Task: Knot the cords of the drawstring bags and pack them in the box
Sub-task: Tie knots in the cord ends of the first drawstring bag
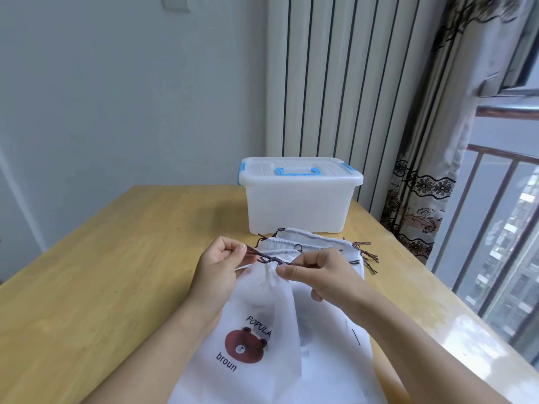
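Head view: cord (269,259) between pinching fingers (287,269).

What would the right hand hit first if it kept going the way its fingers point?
The right hand points left along the dark cord. First in line, probably the left hand pinching the cord's other end above the bear-print bag; depth is unclear.

Pale wooden surface (87,258) fills the lower view, glossy along its right edge where daylight lands. Behind it, a plain grey-white wall (116,97) with a small white switch plate (176,2) up top. To the right of the wall, a tall white radiator (335,83) with dark vertical gaps. Beside that hangs a curtain (423,185), floral with a black lace band. Far right, a window railing (495,185), buildings blurred beyond.
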Action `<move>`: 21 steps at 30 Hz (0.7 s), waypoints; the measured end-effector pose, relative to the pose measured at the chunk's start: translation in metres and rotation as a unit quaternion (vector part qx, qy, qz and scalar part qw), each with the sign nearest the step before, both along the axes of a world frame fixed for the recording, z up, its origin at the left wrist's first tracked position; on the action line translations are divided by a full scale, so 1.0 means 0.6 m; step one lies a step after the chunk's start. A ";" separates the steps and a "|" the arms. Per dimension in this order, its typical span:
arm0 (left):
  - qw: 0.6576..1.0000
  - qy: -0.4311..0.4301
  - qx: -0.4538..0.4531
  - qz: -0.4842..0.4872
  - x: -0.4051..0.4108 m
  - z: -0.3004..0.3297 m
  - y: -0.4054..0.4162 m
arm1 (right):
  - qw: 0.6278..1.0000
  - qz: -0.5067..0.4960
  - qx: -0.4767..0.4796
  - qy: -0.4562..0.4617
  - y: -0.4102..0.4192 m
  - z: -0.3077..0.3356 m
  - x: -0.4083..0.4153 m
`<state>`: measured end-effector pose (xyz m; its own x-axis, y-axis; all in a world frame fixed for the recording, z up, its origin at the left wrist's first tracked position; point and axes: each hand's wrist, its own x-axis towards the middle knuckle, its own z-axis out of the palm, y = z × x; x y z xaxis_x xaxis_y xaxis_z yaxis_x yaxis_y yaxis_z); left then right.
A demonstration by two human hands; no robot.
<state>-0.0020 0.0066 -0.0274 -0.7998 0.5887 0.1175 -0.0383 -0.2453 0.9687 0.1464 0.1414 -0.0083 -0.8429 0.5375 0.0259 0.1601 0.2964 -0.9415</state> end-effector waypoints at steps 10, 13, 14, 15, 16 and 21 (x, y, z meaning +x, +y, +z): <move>0.988 -0.132 0.077 -0.012 0.007 0.018 0.007 | 0.997 0.041 -0.054 0.041 -0.003 0.007 0.004; 0.988 -0.131 0.082 0.017 -0.010 0.017 -0.002 | 0.994 -0.032 -0.035 0.096 0.005 0.014 0.010; 0.988 -0.121 0.082 0.044 -0.015 0.018 -0.006 | 0.988 -0.089 -0.023 0.127 0.013 0.018 0.014; 0.988 -0.113 0.084 0.069 -0.022 0.021 -0.009 | 0.976 -0.150 -0.017 0.158 0.022 0.026 0.018; 0.986 -0.113 0.083 0.091 -0.027 0.027 -0.014 | 0.966 -0.197 -0.008 0.170 0.031 0.036 0.024; 0.991 -0.045 0.007 0.125 -0.063 0.073 -0.004 | 0.935 -0.314 0.122 0.109 0.119 0.115 0.003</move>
<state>-0.0399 0.0045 0.0166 -0.9278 0.3705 0.0448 -0.0617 -0.2708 0.9607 0.1484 0.2126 0.0607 -0.3238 0.8804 0.3466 0.1868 0.4186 -0.8887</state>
